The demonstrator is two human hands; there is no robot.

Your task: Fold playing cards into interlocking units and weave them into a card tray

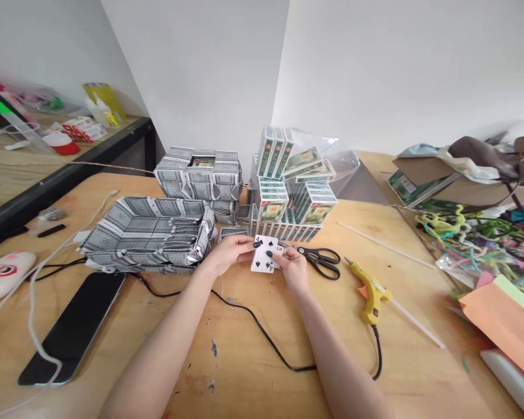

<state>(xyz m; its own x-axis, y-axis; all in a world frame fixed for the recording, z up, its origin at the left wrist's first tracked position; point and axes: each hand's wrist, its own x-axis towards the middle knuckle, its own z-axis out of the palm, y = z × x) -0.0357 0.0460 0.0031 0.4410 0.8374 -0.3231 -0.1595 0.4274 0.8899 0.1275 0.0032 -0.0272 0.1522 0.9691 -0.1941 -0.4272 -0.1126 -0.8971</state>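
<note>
Playing cards (264,256): pinched over bench (244,381) by closed-in fingers of left hand (232,252) and right hand (294,266); scissors (309,254) and yellow glue gun (372,297) to the right, card-built tray (133,227) to the left.

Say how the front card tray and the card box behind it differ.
The front card tray is open across the top; the card box has only a small opening there. The tray holds folded cards; in the box's opening a green pack shows. The tray looks wider, the box narrower. Both are built of grey patterned cards.
</note>
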